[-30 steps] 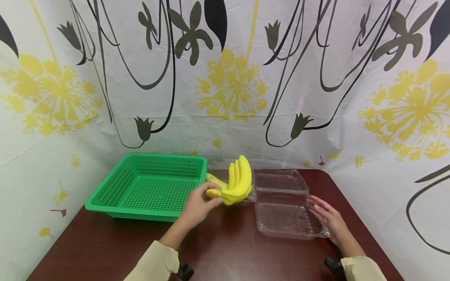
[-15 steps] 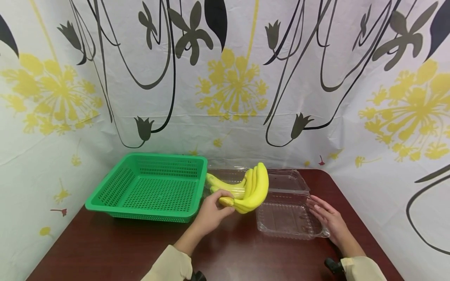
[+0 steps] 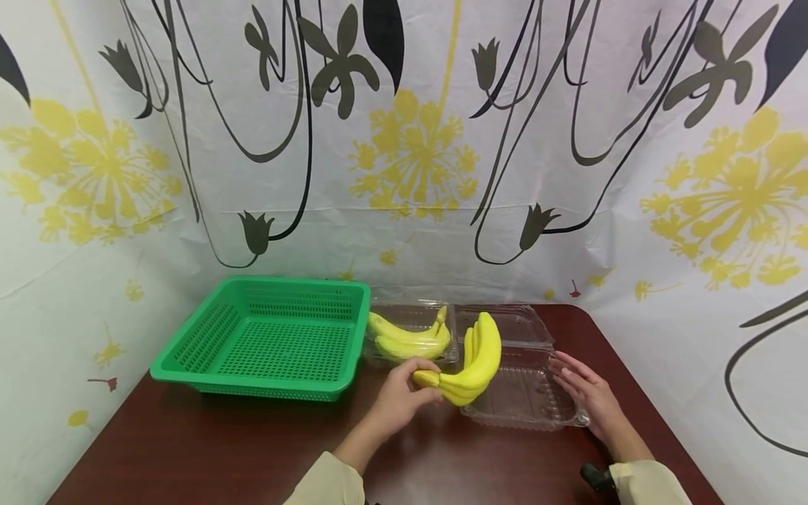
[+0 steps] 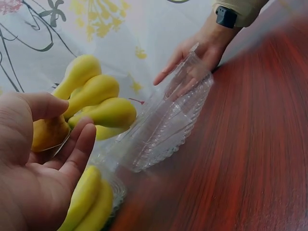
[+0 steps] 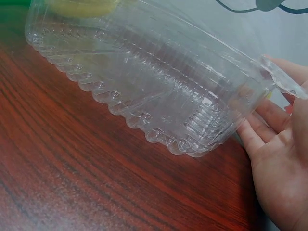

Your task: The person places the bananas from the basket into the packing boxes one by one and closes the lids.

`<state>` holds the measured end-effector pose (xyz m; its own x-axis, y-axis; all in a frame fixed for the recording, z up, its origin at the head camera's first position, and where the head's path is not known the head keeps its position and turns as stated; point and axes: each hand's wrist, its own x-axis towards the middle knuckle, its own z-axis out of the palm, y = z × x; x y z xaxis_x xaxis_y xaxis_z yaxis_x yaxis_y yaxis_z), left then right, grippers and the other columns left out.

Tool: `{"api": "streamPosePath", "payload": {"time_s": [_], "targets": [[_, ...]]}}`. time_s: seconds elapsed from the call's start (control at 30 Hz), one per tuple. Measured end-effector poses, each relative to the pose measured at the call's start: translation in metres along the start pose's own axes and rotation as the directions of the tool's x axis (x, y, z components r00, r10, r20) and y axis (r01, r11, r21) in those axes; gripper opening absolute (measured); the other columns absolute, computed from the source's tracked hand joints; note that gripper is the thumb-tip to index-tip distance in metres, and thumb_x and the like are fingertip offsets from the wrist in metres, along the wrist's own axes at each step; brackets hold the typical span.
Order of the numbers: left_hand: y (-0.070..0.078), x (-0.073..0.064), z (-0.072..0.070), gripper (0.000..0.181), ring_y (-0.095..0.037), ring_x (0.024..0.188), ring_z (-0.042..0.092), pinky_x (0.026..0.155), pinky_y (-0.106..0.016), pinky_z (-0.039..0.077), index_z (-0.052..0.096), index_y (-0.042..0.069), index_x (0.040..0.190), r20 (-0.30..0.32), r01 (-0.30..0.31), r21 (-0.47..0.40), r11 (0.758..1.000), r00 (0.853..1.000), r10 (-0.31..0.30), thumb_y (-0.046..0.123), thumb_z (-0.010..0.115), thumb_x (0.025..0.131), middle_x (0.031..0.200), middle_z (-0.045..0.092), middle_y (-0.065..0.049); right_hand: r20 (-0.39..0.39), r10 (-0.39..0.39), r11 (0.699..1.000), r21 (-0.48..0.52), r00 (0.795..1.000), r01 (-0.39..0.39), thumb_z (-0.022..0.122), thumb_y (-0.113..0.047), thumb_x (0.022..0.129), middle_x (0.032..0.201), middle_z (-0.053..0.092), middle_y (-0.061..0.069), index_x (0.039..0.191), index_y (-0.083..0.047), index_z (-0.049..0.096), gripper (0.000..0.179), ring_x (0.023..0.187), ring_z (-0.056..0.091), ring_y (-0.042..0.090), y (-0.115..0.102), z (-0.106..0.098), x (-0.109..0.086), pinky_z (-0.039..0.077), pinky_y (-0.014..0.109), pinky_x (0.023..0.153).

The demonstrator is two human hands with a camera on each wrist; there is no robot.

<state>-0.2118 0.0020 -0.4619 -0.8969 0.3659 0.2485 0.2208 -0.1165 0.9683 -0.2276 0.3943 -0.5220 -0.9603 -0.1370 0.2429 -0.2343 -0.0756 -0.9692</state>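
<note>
My left hand pinches a bunch of yellow bananas by its stem end, thumb on one side and fingers on the other. The bunch is held in the air over the left part of a clear plastic clamshell box, whose lid lies folded back toward the wall. In the left wrist view the banana tips point toward that box. My right hand touches the box's right side with fingers extended. From the right wrist view, the fingers lie along the box's outer wall.
A second clear box with bananas inside stands just left of the open one. Left of it is a green perforated basket. Everything stands on a dark red wooden table, backed by a patterned cloth wall.
My left hand has carried the banana bunch right and toward me, from in front of the second box to over the open one. The right hand has stayed at the box's side.
</note>
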Motion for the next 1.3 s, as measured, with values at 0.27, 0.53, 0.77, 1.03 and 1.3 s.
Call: {"api": "streamPosePath", "payload": {"time_s": [0.27,0.53,0.77,1.03,1.3], "targets": [[-0.010,0.002,-0.002,0.029,-0.033,0.070,0.068,0.070,-0.050,0.056,0.057,-0.005,0.114,0.009,0.035,-0.081,0.996,0.999,-0.035,-0.004,0.066,0.087,0.080,0.066,-0.015,0.005,-0.004,1.000,-0.026,1.000,0.004,0.040,-0.010,0.105,0.138,0.055,0.006,0.148,0.008,0.028,0.048,0.124,0.052,0.009,0.002,0.000,0.003,0.044,0.022,0.097],[-0.015,0.002,-0.003,0.029,-0.035,0.072,0.066,0.069,-0.052,0.056,0.059,-0.004,0.116,-0.031,0.020,-0.017,1.000,0.999,-0.020,-0.002,0.067,0.088,0.090,0.063,-0.013,-0.014,0.010,0.997,-0.079,1.000,-0.011,0.042,-0.013,0.105,0.138,0.055,0.006,0.148,0.006,0.030,0.048,0.123,0.053,0.008,0.002,0.002,0.004,0.044,0.022,0.097],[-0.014,0.001,-0.011,0.028,-0.016,0.083,0.059,0.071,-0.032,0.053,0.068,0.009,0.111,-0.071,-0.024,0.295,0.955,0.996,0.047,0.013,0.076,0.085,0.106,0.064,-0.004,-0.014,0.003,0.997,-0.072,1.000,-0.004,0.042,-0.012,0.105,0.137,0.055,0.007,0.148,0.006,0.030,0.047,0.122,0.053,0.008,0.002,0.003,0.004,0.045,0.022,0.096],[-0.011,0.008,-0.013,0.028,-0.010,0.087,0.055,0.076,-0.029,0.050,0.073,0.021,0.109,0.032,-0.106,0.572,0.813,0.994,0.106,0.026,0.079,0.083,0.103,0.062,0.010,-0.015,0.027,0.999,-0.035,1.000,-0.027,0.042,-0.013,0.105,0.138,0.054,0.007,0.149,0.006,0.028,0.049,0.122,0.053,0.008,0.002,0.000,0.002,0.045,0.023,0.096],[-0.009,0.017,-0.007,0.025,-0.010,0.077,0.054,0.067,-0.020,0.045,0.074,0.022,0.105,0.113,-0.170,0.683,0.710,0.985,0.127,0.028,0.079,0.082,0.093,0.061,0.013,-0.019,0.025,0.999,-0.044,1.000,-0.026,0.042,-0.013,0.105,0.138,0.054,0.006,0.149,0.005,0.029,0.049,0.122,0.053,0.008,0.002,-0.001,0.001,0.045,0.023,0.095]]}}
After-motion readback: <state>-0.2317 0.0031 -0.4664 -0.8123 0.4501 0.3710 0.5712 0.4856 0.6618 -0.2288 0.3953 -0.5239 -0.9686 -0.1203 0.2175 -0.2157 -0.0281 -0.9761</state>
